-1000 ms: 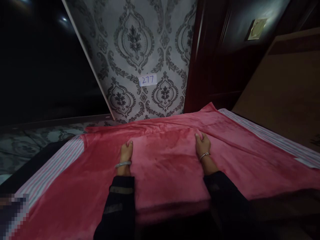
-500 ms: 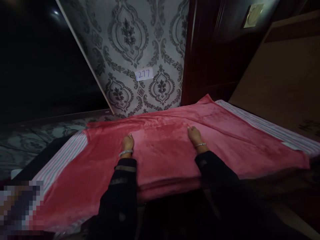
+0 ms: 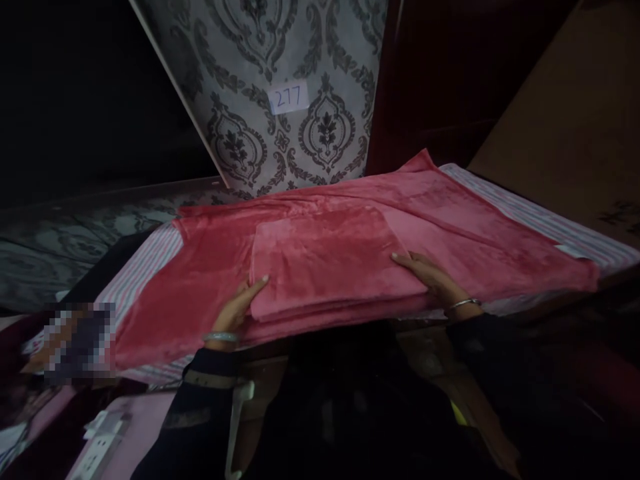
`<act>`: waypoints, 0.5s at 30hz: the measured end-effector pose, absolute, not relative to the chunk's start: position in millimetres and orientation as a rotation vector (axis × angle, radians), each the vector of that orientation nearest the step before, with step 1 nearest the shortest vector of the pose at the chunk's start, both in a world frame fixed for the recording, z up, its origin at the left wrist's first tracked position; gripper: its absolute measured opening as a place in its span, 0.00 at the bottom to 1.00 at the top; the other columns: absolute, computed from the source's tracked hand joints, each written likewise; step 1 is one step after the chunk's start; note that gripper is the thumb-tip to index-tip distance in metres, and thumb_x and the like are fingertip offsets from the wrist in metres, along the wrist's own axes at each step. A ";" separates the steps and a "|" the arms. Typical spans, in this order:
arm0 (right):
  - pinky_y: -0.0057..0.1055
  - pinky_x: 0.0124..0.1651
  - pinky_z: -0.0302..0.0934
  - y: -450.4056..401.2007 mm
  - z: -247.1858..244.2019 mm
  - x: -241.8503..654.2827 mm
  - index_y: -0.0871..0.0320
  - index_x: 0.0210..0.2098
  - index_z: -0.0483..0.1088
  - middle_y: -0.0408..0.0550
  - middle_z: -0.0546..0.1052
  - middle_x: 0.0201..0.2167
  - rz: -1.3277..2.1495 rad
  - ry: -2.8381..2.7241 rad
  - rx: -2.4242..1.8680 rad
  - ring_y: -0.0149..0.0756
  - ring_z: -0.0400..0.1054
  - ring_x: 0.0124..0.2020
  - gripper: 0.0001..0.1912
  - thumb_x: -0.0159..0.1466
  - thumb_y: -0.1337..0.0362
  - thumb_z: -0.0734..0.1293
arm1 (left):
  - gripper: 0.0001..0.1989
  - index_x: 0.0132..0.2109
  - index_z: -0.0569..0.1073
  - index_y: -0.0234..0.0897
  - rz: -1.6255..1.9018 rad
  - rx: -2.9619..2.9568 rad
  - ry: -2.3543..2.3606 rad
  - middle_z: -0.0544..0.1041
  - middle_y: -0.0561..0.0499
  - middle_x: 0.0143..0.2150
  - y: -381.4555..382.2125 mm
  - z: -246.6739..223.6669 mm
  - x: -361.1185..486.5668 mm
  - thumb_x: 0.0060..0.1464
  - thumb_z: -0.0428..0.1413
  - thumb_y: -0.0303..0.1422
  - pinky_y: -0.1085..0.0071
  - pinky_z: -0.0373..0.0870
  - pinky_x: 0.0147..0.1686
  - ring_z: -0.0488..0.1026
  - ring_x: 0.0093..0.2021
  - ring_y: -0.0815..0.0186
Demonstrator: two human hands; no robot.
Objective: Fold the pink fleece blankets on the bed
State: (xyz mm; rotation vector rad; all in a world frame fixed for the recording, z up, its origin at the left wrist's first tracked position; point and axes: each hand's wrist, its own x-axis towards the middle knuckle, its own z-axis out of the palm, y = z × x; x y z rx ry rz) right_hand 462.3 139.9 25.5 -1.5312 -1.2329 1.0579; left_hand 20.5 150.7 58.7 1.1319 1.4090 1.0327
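Note:
A red-pink plush blanket [image 3: 500, 247] is spread over a striped cloth [image 3: 143, 273]. Its middle part is folded into a layered rectangle [image 3: 325, 260]. My left hand [image 3: 240, 307] is at the left edge of that fold, thumb on top and the other fingers largely hidden at its side. At the right edge, my right hand [image 3: 425, 270] has its thumb on the cloth and its fingers extended along the side. Each wrist wears a bracelet.
Behind the blanket is a patterned wall [image 3: 327, 127] with a "277" label [image 3: 289, 97]. A dark screen [image 3: 90, 100] stands left, a brown board [image 3: 565, 133] right. A white power strip [image 3: 100, 447] lies lower left.
My hands have moved from the top of the folded part to its left and right sides, nearer to me. The camera view has tilted down.

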 end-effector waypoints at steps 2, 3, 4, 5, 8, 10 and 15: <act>0.49 0.48 0.74 148.6 31.6 458.3 0.57 0.46 0.80 0.57 0.82 0.43 1.106 -1.165 -1.512 0.56 0.76 0.46 0.21 0.60 0.50 0.71 | 0.27 0.51 0.80 0.39 1.077 1.155 1.393 0.84 0.45 0.43 145.5 62.1 23.3 0.46 0.68 0.46 0.59 0.81 0.48 0.81 0.48 0.51; 0.49 0.46 0.74 152.8 33.6 457.6 0.57 0.45 0.80 0.57 0.83 0.42 1.092 -1.143 -1.507 0.56 0.76 0.45 0.20 0.60 0.50 0.72 | 0.26 0.51 0.79 0.39 1.111 1.176 1.411 0.84 0.46 0.44 145.8 63.5 24.4 0.45 0.68 0.45 0.59 0.80 0.49 0.81 0.49 0.52; 0.49 0.45 0.74 156.2 34.8 457.9 0.57 0.43 0.80 0.57 0.83 0.40 1.066 -1.127 -1.513 0.56 0.76 0.44 0.19 0.59 0.51 0.72 | 0.26 0.52 0.79 0.39 1.152 1.200 1.442 0.84 0.47 0.45 147.2 64.5 25.2 0.45 0.68 0.43 0.59 0.80 0.50 0.80 0.50 0.52; 0.49 0.44 0.73 158.4 34.9 458.9 0.57 0.42 0.80 0.57 0.83 0.39 1.045 -1.124 -1.527 0.56 0.76 0.43 0.19 0.59 0.50 0.72 | 0.26 0.52 0.79 0.40 1.195 1.220 1.480 0.84 0.47 0.47 149.1 64.9 25.6 0.45 0.68 0.42 0.60 0.79 0.51 0.80 0.52 0.52; 0.50 0.45 0.73 157.7 31.1 463.7 0.58 0.41 0.80 0.55 0.83 0.37 1.038 -1.181 -1.573 0.55 0.76 0.40 0.21 0.57 0.48 0.73 | 0.27 0.53 0.78 0.40 1.223 1.228 1.523 0.83 0.45 0.49 151.5 63.4 25.0 0.44 0.68 0.40 0.60 0.78 0.52 0.79 0.53 0.52; 0.50 0.48 0.72 151.9 26.5 466.4 0.59 0.43 0.79 0.54 0.83 0.39 1.026 -1.228 -1.546 0.54 0.76 0.41 0.25 0.56 0.46 0.74 | 0.30 0.54 0.78 0.39 1.197 1.194 1.458 0.84 0.44 0.47 148.0 60.9 23.5 0.43 0.69 0.44 0.59 0.79 0.50 0.80 0.51 0.51; 0.48 0.58 0.68 127.5 15.7 471.1 0.58 0.57 0.73 0.57 0.79 0.53 0.981 -1.232 -1.426 0.55 0.72 0.55 0.39 0.56 0.39 0.71 | 0.37 0.58 0.75 0.34 1.194 1.132 1.415 0.83 0.40 0.50 129.8 51.9 19.2 0.46 0.66 0.52 0.61 0.79 0.49 0.80 0.51 0.51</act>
